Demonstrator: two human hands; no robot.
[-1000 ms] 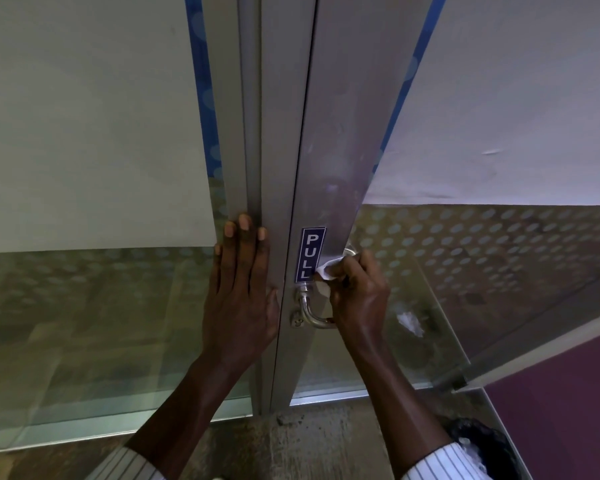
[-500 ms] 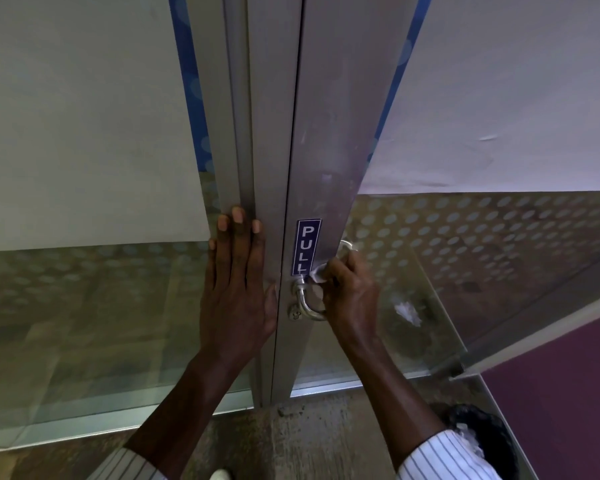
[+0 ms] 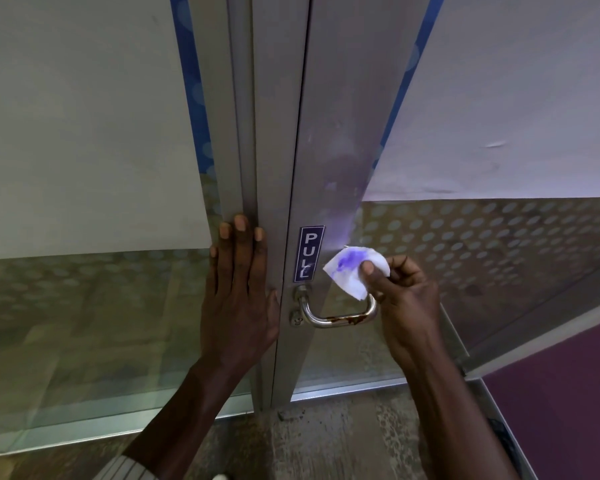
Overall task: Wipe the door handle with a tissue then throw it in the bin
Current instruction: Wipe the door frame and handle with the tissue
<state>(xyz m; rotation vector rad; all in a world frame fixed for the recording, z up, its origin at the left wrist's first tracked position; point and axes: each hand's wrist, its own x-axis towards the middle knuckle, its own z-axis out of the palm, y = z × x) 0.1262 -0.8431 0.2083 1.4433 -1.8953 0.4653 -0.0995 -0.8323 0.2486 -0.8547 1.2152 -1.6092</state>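
Tissue (image 3: 352,271) was what I saw first: one thin, crumpled white sheet with a purple-blue smear across its upper face, pinched between the thumb and curled fingers (image 3: 369,268) of the right hand (image 3: 407,299), held just above the right end of the door handle (image 3: 338,315) and in front of the door frame (image 3: 326,150). I could not tell whether its lower corner touched the metal. That one handle was a round, polished steel bar bent into a U, fixed at its left end by two small mounts, with rusty brown blotches along its lower run. The left hand (image 3: 239,299) lay flat against the brushed aluminium frame, its fingers stretched straight and close together, gripping nothing. A single dark blue sticker (image 3: 309,253) with white letters reading PULL sat upright on the frame, between the two hands. Both glass panels (image 3: 499,244) carried a frosted film of pale dots lower down and plain opaque sheet above. A striped cuff (image 3: 125,467) showed at the left wrist, over a speckled stone floor (image 3: 326,441).
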